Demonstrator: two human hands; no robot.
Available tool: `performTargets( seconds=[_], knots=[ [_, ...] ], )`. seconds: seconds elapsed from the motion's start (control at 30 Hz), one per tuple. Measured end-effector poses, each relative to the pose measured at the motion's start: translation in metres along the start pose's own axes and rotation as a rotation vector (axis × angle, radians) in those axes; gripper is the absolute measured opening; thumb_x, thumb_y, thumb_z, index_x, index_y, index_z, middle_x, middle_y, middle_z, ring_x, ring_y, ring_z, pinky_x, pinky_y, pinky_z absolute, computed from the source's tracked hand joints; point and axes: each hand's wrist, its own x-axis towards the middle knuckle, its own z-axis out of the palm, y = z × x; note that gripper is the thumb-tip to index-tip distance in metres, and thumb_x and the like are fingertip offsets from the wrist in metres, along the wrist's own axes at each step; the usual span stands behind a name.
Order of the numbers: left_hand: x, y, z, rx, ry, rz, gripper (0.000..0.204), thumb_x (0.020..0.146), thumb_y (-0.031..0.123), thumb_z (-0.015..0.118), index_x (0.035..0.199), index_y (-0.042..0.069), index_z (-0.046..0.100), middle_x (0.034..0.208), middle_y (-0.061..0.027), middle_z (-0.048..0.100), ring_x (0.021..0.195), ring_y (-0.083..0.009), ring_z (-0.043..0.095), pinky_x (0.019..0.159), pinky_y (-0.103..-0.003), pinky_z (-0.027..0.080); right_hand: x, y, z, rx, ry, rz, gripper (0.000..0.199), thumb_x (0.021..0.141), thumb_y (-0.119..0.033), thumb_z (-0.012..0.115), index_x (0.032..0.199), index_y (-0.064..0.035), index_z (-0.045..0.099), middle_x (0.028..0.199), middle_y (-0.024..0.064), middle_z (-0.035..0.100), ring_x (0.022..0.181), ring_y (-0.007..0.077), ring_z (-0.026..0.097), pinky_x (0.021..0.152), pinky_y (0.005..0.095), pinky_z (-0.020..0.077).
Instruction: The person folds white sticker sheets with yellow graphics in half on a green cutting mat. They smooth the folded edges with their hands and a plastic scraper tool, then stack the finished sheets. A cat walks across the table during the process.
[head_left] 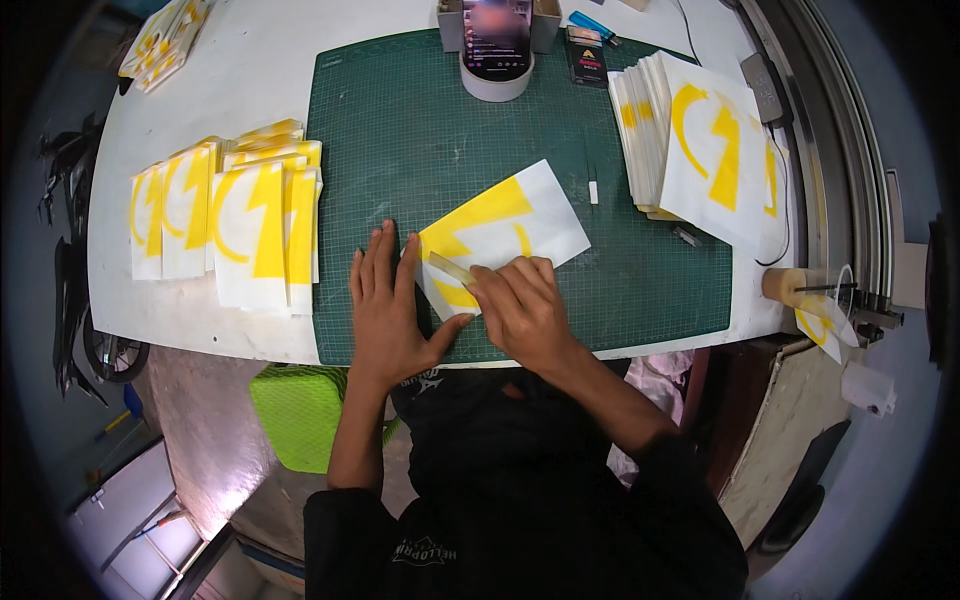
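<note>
A folded white paper piece with yellow print [555, 210] lies tilted on the green cutting mat [430, 130]. My left hand [388, 325] rests flat with its fingers stretched, along the paper's left edge. Its thumb reaches to the paper's lower corner. My right hand [525, 308] is closed on a flat, pale, translucent strip [450, 267], which it holds against the paper's printed face. The strip's exact kind is unclear, and my fingers hide its near end.
Stacks of similar printed pieces stand at left [248, 215] and right [710, 150]. A phone [497, 40] stands at the back beside a dark small box [586, 60] and a blue lighter [592, 25]. A slim white-ended tool [593, 190] lies right of the paper.
</note>
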Motion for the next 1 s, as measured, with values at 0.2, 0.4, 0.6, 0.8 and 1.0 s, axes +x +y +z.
performTargets(
  seconds=[0.2, 0.4, 0.6, 0.8, 1.0],
  knots=[
    [-0.001, -0.001, 0.002, -0.014, 0.004, -0.007, 0.107, 0.08, 0.059, 0.081, 0.157, -0.002, 0.039, 0.166, -0.0318, 0.028, 0.156, -0.0477, 0.024, 0.126, -0.063, 0.016, 0.021, 0.044, -0.004, -0.151, 0.033, -0.034, 0.02, 0.095, -0.01, 0.07, 0.111, 0.0024, 0.071, 0.084, 0.0105, 0.063, 0.082, 0.0271, 0.061, 0.081, 0.0445, 0.0455],
    [-0.003, -0.002, 0.003, -0.014, 0.015, -0.01, 0.106, 0.081, 0.058, 0.081, 0.158, -0.001, 0.038, 0.166, -0.0316, 0.027, 0.157, -0.0482, 0.023, 0.126, -0.064, 0.016, 0.057, 0.108, -0.034, -0.312, 0.245, 0.319, 0.012, 0.095, -0.012, 0.073, 0.103, -0.0038, 0.069, 0.084, 0.0126, 0.066, 0.081, 0.0306, 0.063, 0.078, 0.0447, 0.0478],
    [-0.002, -0.002, 0.005, -0.022, -0.002, -0.016, 0.106, 0.081, 0.058, 0.081, 0.158, 0.0, 0.038, 0.167, -0.0313, 0.027, 0.156, -0.0489, 0.023, 0.126, -0.064, 0.016, 0.028, 0.054, -0.013, -0.159, 0.101, -0.041, 0.008, 0.094, -0.009, 0.073, 0.094, -0.0031, 0.067, 0.08, 0.015, 0.066, 0.073, 0.0312, 0.064, 0.074, 0.0434, 0.0462],
    [-0.004, -0.001, 0.0, -0.003, 0.011, -0.022, 0.107, 0.079, 0.058, 0.082, 0.158, 0.0, 0.038, 0.167, -0.0312, 0.027, 0.157, -0.0481, 0.024, 0.126, -0.064, 0.016, 0.054, 0.089, -0.028, -0.338, 0.175, 0.232, 0.007, 0.09, -0.006, 0.072, 0.092, -0.0042, 0.065, 0.081, 0.0098, 0.065, 0.077, 0.0276, 0.064, 0.075, 0.0431, 0.0457],
    [-0.001, -0.001, 0.005, -0.022, 0.014, -0.004, 0.108, 0.079, 0.059, 0.082, 0.158, 0.0, 0.038, 0.166, -0.0312, 0.027, 0.156, -0.0482, 0.025, 0.126, -0.063, 0.017, 0.035, 0.02, 0.026, -0.067, 0.058, -0.084, 0.006, 0.09, -0.005, 0.067, 0.089, -0.0044, 0.061, 0.079, 0.0113, 0.063, 0.074, 0.0284, 0.063, 0.074, 0.0441, 0.0461]
  ],
)
